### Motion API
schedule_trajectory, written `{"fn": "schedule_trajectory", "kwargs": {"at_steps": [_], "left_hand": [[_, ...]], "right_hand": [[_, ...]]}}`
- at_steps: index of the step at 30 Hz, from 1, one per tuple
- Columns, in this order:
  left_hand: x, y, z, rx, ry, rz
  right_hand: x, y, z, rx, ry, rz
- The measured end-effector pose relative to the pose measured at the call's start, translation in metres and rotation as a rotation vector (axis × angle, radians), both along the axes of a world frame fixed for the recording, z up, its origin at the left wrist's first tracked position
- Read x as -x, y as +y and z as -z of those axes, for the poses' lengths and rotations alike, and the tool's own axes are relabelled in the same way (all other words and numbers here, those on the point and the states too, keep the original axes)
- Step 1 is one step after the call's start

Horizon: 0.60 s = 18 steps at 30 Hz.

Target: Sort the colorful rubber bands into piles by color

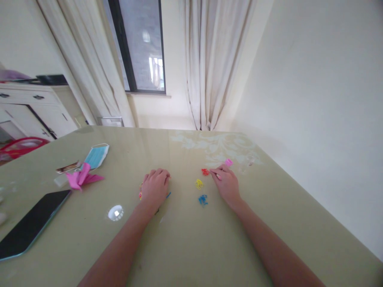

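My left hand [154, 189] rests on the table with its fingers curled down over a mixed bunch of small coloured pieces [140, 194]. Most of that bunch is hidden under the palm, and a blue bit [168, 195] sticks out at its right. To the right, my right hand [226, 182] pinches with thumb and forefinger at the edge of a small red heap [205, 172]; what lies between the fingertips is too small to make out. Nearer to me are a yellow heap [199, 184] and a blue heap [203, 200] of similar thin pieces. Just beyond the right hand lies a pink piece [229, 162].
A glossy table [185, 247] carries a dark tablet-like device [32, 223], a pink folded-paper bird [82, 177] and a blue face mask [96, 156] on the left. A round shiny spot [115, 213] shows beside my left forearm. A wall [326, 119] borders the right.
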<state>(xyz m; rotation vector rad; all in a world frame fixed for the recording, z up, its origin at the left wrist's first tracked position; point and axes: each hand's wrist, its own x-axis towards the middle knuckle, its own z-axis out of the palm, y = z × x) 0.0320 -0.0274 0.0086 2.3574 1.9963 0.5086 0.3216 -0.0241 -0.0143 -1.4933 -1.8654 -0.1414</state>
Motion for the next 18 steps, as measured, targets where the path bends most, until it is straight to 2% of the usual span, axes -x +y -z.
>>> {"fn": "schedule_trajectory", "kwargs": {"at_steps": [5,9,12,15,18], "left_hand": [[0.001,0.002,-0.004,0.012,-0.218,0.002],[-0.002,0.004,-0.007,0.078,-0.507,0.016],[-0.011,0.0,-0.007,0.171,-0.74,0.182],[-0.024,-0.008,-0.005,0.288,-0.888,0.373],[-0.034,-0.016,-0.003,0.393,-0.957,0.451]], "right_hand": [[0.011,-0.021,-0.007,-0.004,0.092,-0.106],[0.025,-0.035,-0.011,-0.018,0.103,-0.211],[0.034,-0.042,-0.012,-0.013,0.09,-0.284],[0.04,-0.045,-0.011,-0.004,0.098,-0.335],[0.043,-0.046,-0.012,0.003,0.132,-0.366]]}}
